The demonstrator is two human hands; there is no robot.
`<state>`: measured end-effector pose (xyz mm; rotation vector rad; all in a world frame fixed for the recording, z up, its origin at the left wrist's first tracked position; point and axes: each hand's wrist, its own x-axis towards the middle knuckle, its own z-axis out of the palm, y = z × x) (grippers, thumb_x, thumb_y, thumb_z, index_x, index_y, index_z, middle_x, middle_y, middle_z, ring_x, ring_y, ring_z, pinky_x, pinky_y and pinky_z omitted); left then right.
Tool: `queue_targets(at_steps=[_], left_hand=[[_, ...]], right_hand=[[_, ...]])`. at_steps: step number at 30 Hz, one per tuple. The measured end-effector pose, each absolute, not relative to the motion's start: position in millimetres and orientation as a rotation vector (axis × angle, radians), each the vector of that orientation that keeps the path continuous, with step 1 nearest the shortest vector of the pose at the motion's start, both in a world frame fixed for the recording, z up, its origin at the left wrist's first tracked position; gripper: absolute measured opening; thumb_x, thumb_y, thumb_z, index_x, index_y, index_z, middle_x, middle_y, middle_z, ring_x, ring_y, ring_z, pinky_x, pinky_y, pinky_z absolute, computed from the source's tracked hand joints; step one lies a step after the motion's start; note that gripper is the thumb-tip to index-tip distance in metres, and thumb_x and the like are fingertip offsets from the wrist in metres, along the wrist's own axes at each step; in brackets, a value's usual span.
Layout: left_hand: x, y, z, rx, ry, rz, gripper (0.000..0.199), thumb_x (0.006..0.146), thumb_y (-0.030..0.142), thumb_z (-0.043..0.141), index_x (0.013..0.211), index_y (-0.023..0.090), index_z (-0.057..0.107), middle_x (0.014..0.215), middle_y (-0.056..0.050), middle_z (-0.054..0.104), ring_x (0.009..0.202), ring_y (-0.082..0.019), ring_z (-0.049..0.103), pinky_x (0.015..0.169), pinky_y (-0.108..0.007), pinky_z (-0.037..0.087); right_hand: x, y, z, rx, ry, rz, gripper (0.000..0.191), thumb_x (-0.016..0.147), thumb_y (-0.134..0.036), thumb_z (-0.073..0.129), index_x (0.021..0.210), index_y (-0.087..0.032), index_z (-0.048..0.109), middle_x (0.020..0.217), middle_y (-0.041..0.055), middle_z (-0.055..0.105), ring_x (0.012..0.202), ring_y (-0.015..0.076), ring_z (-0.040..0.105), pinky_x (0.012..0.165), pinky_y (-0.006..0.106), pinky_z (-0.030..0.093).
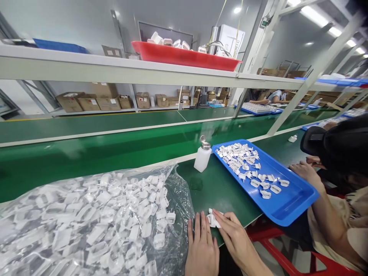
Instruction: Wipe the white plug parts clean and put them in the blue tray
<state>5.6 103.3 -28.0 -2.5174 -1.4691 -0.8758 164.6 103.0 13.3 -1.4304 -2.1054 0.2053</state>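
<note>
My left hand (pixel 202 243) lies with its fingers stretched out, at the right edge of a clear plastic bag, its fingertips close to a small white plastic part (pixel 212 220). My right hand (pixel 235 238) has its fingers pressed together over that part, which is partly hidden under them near the table's front edge. Left of my hands, the clear bag (pixel 184 191) lies spread out with a heap of white plastic plug housings (pixel 115 214). A blue tray (pixel 290 203) at the right carries more of these white pieces, some with pins.
A white pump bottle (pixel 202 157) with its metal lid flipped up stands behind my hands. A green conveyor belt (pixel 129 147) runs beyond the table. Overhead, a shelf bears a red tray (pixel 184 55). A co-worker's hand (pixel 306 172) is right of the blue tray.
</note>
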Motion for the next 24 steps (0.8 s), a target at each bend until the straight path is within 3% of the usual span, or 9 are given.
queue_targets(at_steps=[4, 8, 12, 16, 20, 24], left_hand=[[9, 104, -30, -2.511, -1.501, -0.838, 0.058, 0.093, 0.018, 0.051, 0.15, 0.009, 0.048, 0.153, -0.02, 0.052, 0.144, -0.039, 0.042, 0.114, -0.064, 0.038], [4, 109, -31, -2.601, -1.477, -0.829, 0.052, 0.088, 0.016, 0.053, 0.139, 0.009, 0.061, 0.148, -0.021, 0.057, 0.138, -0.04, 0.049, 0.11, -0.064, 0.042], [-3, 121, -22, -2.651, -1.624, -0.917, 0.054, 0.087, 0.012, 0.048, 0.139, 0.008, 0.059, 0.143, -0.018, 0.063, 0.133, -0.035, 0.056, 0.108, -0.052, 0.049], [-3, 138, -2, -2.69, -1.714, -1.07, 0.055, 0.091, 0.016, 0.049, 0.146, 0.011, 0.051, 0.137, -0.016, 0.066, 0.128, -0.03, 0.059, 0.098, -0.041, 0.058], [1, 152, 11, -2.902, -1.521, -1.221, 0.036, 0.092, 0.014, 0.046, 0.117, 0.016, 0.072, 0.11, -0.013, 0.077, 0.103, -0.028, 0.071, 0.091, -0.042, 0.06], [7, 156, 15, -2.907, -1.517, -1.523, 0.026, 0.09, 0.027, 0.056, 0.104, 0.022, 0.077, 0.097, -0.01, 0.082, 0.086, -0.026, 0.077, 0.076, -0.035, 0.065]], right_hand=[[163, 90, 10, -1.388, -2.128, 0.172, 0.065, 0.1, -0.01, 0.047, 0.16, -0.029, 0.031, 0.151, 0.0082, 0.055, 0.108, 0.0222, 0.066, 0.093, 0.037, 0.059], [169, 72, 9, -1.313, -2.154, 0.175, 0.06, 0.097, -0.013, 0.052, 0.154, -0.033, 0.044, 0.145, 0.0051, 0.062, 0.104, 0.0226, 0.067, 0.091, 0.035, 0.059], [182, 59, 13, -1.589, -1.604, 0.432, 0.038, 0.101, -0.034, 0.052, 0.135, -0.03, 0.067, 0.133, 0.0073, 0.07, 0.104, 0.0238, 0.069, 0.092, 0.034, 0.057], [189, 60, 18, -1.703, -1.029, 0.723, 0.047, 0.091, -0.059, 0.06, 0.112, -0.022, 0.081, 0.104, 0.0073, 0.079, 0.098, 0.031, 0.072, 0.085, 0.034, 0.057], [181, 71, 29, -1.603, -0.975, 0.687, 0.048, 0.085, -0.062, 0.066, 0.097, -0.019, 0.083, 0.089, 0.007, 0.08, 0.088, 0.0319, 0.073, 0.077, 0.034, 0.058], [161, 74, 45, -1.504, -0.976, 0.563, 0.045, 0.09, -0.059, 0.063, 0.088, -0.018, 0.082, 0.087, 0.0083, 0.079, 0.084, 0.0302, 0.074, 0.073, 0.035, 0.059]])
